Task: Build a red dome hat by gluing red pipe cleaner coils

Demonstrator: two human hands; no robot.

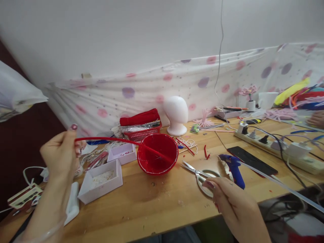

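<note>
My left hand [62, 150] pinches the end of a red pipe cleaner [106, 138] between thumb and fingers. The pipe cleaner runs right to a red bowl-shaped piece [158, 154] with a pale line around its rim. This piece hangs or rests tilted over the table, its hollow side facing me; whether it touches the wood is unclear. My right hand [235, 202] is closed at the handle loops of scissors [199, 172], thumb against one loop. The blades point left, slightly apart, close to the red piece.
A white foam head [176, 114] stands behind, beside a red basket [143, 133]. White boxes [101, 182] with beads lie left. To the right are a blue glue gun [234, 168], a phone [250, 160] and a power strip [278, 150]. Another person's hand [316, 119] shows far right.
</note>
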